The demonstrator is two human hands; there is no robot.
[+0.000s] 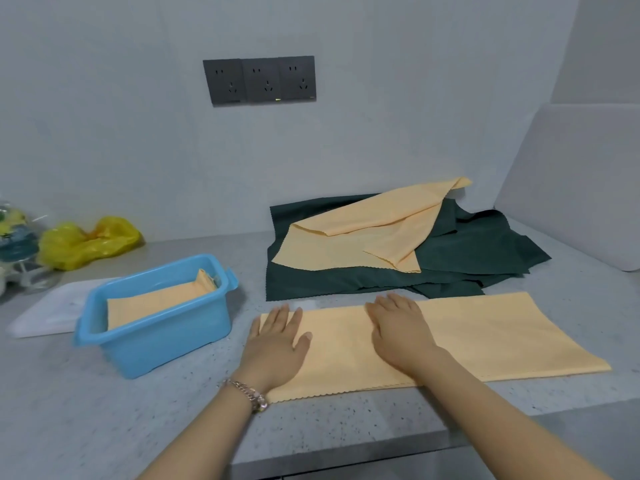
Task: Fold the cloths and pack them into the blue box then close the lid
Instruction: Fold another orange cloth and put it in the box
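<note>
An orange cloth, folded into a long strip, lies flat on the grey counter in front of me. My left hand rests palm down on its left end, fingers spread. My right hand presses flat on the strip's middle. The blue box stands open to the left with a folded orange cloth inside. Its white lid lies behind the box on the left. A loose orange cloth sits on a pile of dark green cloths at the back.
A yellow plastic bag and a clear bag of items sit at the far left by the wall. A white panel stands at the right. The counter's front edge runs below my forearms. Wall sockets are above.
</note>
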